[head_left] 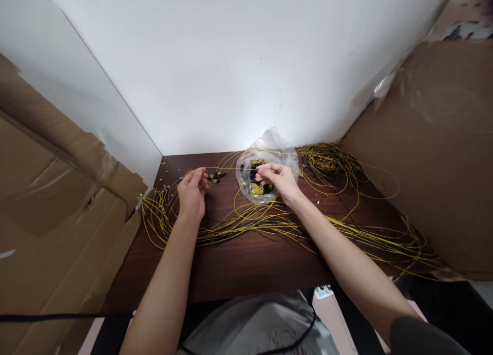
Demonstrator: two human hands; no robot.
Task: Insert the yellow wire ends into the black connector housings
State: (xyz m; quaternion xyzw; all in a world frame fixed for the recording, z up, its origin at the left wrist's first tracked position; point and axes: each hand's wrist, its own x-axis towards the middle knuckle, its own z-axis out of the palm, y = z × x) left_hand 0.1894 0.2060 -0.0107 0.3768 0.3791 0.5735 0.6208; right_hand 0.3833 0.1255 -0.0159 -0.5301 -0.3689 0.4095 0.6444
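Note:
My left hand (193, 191) pinches a thin yellow wire (221, 168) between thumb and fingers, left of the plastic bag. The wire runs across to my right hand (279, 179), whose fingertips are closed on its other stretch, near a small dark piece too small to make out. Below the right fingers sits an open clear plastic bag (239, 172) holding several small black and yellow parts (254, 189). A few similar black and yellow pieces (216, 177) lie on the dark wooden table (246, 278) between the hands.
A long bundle of yellow and black wires (246, 224) stretches across the table in front of the bag. Behind at right lies a tangled yellow coil (325, 160). Cardboard stands at left (57, 190) and right (423, 165); a white wall (231, 62) closes the back.

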